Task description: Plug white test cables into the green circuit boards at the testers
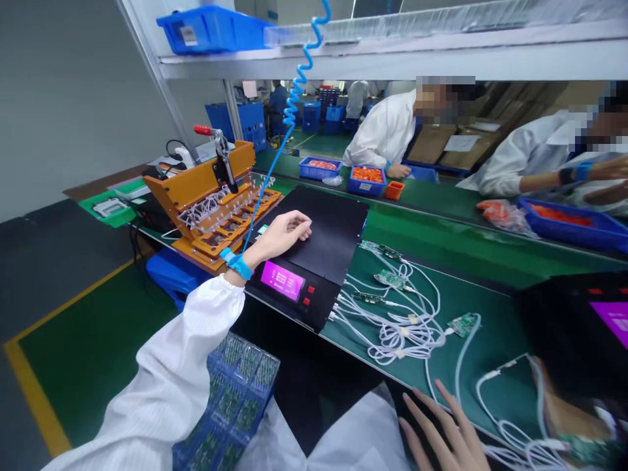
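My left hand [287,234], with a blue wrist strap [237,263], is over the black test box [326,226]. Its fingers are curled in towards the thumb, and nothing shows between them. The box has a lit purple screen [282,280] and two red buttons. Low on the right, my right hand [449,432] has its fingers spread by the bench edge, near white cables [405,333]. Those cables run from the box to several green circuit boards [391,279]. One board [464,324] lies apart on the green bench mat, beyond my right hand.
An orange clamp fixture [210,209] stands left of the box. A blue tray of circuit boards [235,392] sits below the bench edge. At right is a second black box [564,327]. A coiled blue cord [294,98] hangs down. Two people work across the bench beside blue bins [367,186].
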Action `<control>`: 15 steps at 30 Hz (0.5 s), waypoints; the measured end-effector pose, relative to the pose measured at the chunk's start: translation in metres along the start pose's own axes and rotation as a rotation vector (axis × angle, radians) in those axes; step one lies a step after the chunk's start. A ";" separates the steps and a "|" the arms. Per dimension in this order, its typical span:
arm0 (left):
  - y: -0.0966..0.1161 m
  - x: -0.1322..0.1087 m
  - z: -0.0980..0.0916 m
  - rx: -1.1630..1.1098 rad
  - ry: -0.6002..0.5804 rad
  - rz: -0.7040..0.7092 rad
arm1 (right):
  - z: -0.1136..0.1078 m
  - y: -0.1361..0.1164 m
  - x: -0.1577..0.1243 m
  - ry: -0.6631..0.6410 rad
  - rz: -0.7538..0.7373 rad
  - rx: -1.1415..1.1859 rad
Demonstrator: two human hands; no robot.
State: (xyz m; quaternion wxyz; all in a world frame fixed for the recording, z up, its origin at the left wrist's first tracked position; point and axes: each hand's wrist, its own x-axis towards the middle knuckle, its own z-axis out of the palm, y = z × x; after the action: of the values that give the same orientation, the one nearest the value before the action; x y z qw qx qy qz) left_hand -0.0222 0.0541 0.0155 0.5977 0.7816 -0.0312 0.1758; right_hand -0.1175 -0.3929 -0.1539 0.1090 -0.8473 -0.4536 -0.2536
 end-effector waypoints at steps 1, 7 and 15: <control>0.000 0.000 0.000 -0.004 0.004 0.000 | 0.000 -0.005 0.013 -0.021 0.025 0.014; -0.005 0.003 -0.002 -0.058 0.023 -0.004 | 0.034 -0.055 0.064 -0.028 0.085 0.273; -0.010 0.003 -0.004 -0.080 0.027 0.024 | 0.187 -0.097 -0.006 -0.609 0.545 0.218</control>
State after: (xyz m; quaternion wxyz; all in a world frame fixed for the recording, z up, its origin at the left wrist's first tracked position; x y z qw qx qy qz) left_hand -0.0183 0.0616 0.0079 0.6266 0.7542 -0.0392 0.1922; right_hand -0.1380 -0.2651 -0.3196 0.1222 -0.9561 -0.2488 0.0957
